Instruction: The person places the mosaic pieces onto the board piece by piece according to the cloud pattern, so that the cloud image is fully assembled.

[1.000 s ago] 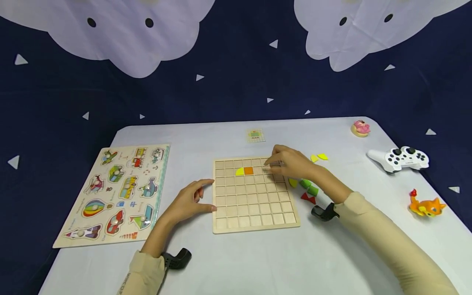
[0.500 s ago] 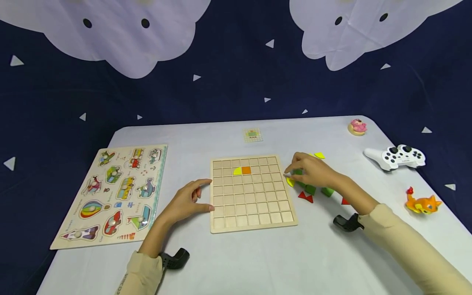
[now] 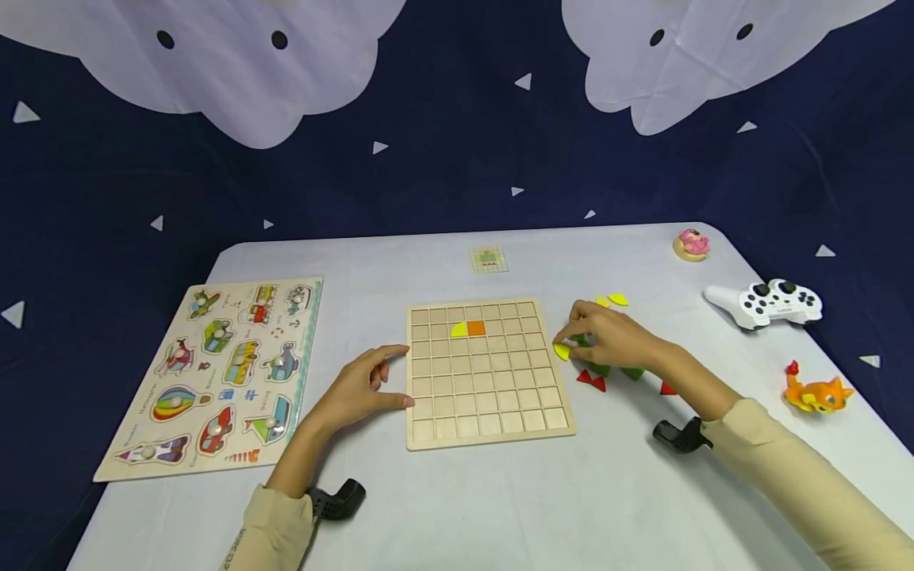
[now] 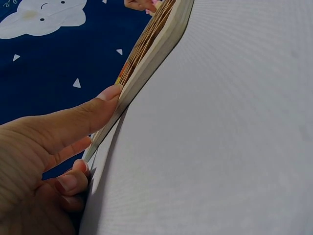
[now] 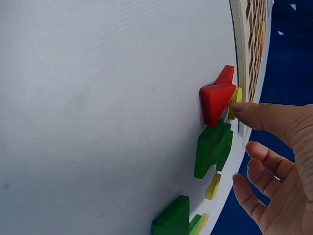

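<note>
A wooden grid board (image 3: 485, 404) lies in the middle of the table. Near its top sit a yellow quarter-circle piece (image 3: 458, 329) and an orange square (image 3: 475, 327), side by side. My left hand (image 3: 362, 388) touches the board's left edge with thumb and forefinger spread apart; the left wrist view shows the thumb (image 4: 100, 100) against the rim. Just off the board's right edge, my right hand (image 3: 616, 336) pinches another yellow curved piece (image 3: 562, 351) at the table between thumb and forefinger. Under and beside that hand are green blocks (image 5: 210, 147) and red triangular pieces (image 5: 217, 100).
A peg puzzle board (image 3: 236, 357) with vehicle pictures lies at the left. Behind the grid is a small pattern card (image 3: 489, 259). Loose yellow pieces (image 3: 618, 300) lie beyond my right hand. Farther right are a white game controller (image 3: 764, 305), a pink figure (image 3: 692, 244) and an orange toy (image 3: 817, 394).
My right hand has moved right from over the board's upper right corner to the loose pieces and now pinches a yellow one. My left hand stays at the board's left edge.
</note>
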Demonstrator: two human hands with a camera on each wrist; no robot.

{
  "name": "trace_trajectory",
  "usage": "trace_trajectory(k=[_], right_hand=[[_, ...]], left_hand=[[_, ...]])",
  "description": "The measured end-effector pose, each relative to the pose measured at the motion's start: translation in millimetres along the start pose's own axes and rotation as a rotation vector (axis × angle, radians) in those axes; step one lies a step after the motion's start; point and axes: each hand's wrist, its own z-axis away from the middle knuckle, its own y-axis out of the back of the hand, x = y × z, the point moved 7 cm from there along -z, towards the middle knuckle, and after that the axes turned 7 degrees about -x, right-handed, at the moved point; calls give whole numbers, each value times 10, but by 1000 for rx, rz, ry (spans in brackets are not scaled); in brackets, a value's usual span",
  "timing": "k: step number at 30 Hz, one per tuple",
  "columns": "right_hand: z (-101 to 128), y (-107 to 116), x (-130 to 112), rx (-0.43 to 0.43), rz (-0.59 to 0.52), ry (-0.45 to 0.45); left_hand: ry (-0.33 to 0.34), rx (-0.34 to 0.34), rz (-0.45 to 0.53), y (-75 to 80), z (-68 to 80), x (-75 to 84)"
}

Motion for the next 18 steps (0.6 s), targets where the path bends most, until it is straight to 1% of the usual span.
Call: trace_trajectory(k=[5, 18], right_hand=[[14, -2, -9, 17, 34, 22], [47, -9, 13, 14, 66, 5]], left_hand=[[0, 1, -1, 0, -2, 1], [3, 4, -6, 5, -2, 0]])
